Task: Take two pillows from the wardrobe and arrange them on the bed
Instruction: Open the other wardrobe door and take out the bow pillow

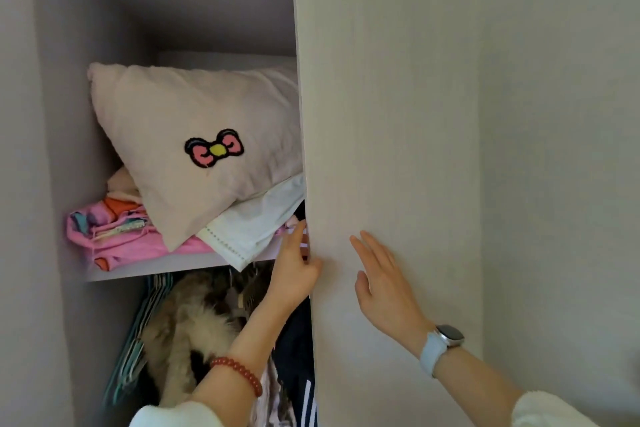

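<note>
Head view: my left hand [294, 274] is gripping the wardrobe door's [388, 149] edge, my right hand [381, 284] is resting spread flat against it. Two pillows [194, 121] are lying stacked at the shelf's [166, 265] right end.

Head camera faces the wardrobe [391, 114] shelves closely

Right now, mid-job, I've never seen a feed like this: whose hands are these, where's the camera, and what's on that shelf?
There is one picture, from a camera worn on the person's head, looking forward and down. The left hand grips the edge of the wardrobe door; the right hand, open, rests flat on the door's face. Neither holds a pillow. On the shelf, a beige pillow with a bow patch lies on a white pillow and pink folded clothes. Clothes hang below.
</note>
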Tool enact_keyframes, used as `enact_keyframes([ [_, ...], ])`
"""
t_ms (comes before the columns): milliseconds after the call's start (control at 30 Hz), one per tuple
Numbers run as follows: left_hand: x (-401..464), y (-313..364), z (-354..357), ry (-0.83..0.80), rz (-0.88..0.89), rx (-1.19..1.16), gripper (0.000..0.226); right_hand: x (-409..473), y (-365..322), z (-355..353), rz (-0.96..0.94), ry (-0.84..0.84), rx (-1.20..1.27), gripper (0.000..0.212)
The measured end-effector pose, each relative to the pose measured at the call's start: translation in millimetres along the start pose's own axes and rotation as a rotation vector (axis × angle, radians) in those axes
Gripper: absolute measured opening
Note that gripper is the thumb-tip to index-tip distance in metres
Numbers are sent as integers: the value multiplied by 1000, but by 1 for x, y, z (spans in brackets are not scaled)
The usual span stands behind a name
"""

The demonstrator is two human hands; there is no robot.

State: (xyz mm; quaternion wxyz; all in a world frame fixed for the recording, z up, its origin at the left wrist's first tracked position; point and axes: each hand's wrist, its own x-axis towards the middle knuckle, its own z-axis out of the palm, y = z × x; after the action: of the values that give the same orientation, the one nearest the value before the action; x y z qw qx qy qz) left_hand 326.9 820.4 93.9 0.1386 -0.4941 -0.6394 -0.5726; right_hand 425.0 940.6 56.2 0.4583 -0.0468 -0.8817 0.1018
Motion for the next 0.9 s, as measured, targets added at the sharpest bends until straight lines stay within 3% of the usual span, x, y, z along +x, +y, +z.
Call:
enact_keyframes([
  [200,-49,53,4,-169,15,-177,69,-63,-15,-36,96,78,48,49],
  [433,-65,104,41,-423,192,-301,78,-112,-21,-110,170,271,172,43],
  [733,-46,161,158,-687,494,-113,86,-147,12,-193,399,505,-83,47],
  [900,-42,175,215,-713,560,41,72,-152,37,-228,569,574,-241,46],
])
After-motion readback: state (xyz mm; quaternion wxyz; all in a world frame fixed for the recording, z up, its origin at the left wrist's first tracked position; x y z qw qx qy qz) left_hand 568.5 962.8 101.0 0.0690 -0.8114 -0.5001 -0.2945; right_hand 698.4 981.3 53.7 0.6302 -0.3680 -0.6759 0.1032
